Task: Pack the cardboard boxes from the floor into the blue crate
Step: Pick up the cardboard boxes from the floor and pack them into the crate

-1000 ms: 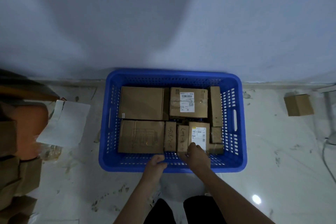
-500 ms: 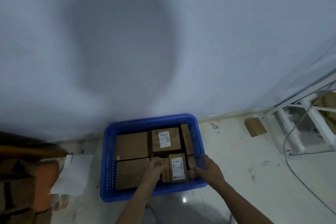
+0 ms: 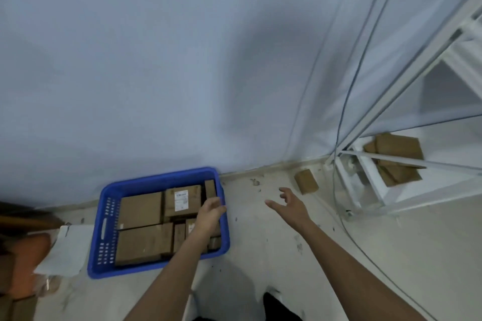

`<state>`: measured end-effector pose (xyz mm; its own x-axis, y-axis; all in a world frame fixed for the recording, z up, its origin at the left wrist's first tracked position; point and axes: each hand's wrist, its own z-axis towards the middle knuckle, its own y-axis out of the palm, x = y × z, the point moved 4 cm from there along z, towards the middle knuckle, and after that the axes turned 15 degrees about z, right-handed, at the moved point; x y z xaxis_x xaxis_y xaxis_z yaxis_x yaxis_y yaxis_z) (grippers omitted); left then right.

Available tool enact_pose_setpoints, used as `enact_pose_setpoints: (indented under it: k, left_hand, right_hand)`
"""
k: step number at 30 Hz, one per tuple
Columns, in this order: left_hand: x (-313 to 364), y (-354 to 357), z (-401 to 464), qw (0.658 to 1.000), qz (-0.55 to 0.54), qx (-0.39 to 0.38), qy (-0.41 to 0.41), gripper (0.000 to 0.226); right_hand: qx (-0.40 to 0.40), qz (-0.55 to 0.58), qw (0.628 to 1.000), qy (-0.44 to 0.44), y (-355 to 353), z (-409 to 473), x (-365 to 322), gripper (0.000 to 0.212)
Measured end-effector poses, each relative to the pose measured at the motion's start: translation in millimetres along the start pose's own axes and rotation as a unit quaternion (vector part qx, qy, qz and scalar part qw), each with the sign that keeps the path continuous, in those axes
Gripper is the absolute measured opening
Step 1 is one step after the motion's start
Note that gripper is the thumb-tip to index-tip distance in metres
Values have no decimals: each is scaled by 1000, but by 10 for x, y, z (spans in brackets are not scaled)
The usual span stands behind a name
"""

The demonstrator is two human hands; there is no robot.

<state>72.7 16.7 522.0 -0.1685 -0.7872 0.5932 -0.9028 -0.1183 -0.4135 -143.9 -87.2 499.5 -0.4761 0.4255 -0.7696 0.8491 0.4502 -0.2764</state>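
Observation:
The blue crate stands on the floor against the wall, filled with several cardboard boxes lying flat and on edge. My left hand hovers over the crate's right side, fingers loosely curled, holding nothing. My right hand is stretched out over the bare floor to the right of the crate, fingers spread. A small cardboard box lies on the floor by the wall, just beyond my right hand's fingertips and apart from them.
A white metal frame stands at the right with more cardboard behind it. Cables hang down the wall and trail across the floor. Left of the crate lie a white sheet, an orange object and stacked cardboard.
My view has swung up and to the right. My right hand left the crate and moved right toward the small box on the floor. My left hand shifted to the crate's right side.

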Motion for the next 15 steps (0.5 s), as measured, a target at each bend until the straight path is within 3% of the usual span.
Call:
enact_pose_setpoints:
  k: [6,15]
  left_hand:
    - [329,603,-65,999,-3,-32,0,43]
    - [923,1399,711,996,2,-90,-4,42]
  right_hand:
    - [4,-2,1000,21,-617,144,161,69]
    - [55,5,996,72,-1265,859,437,66]
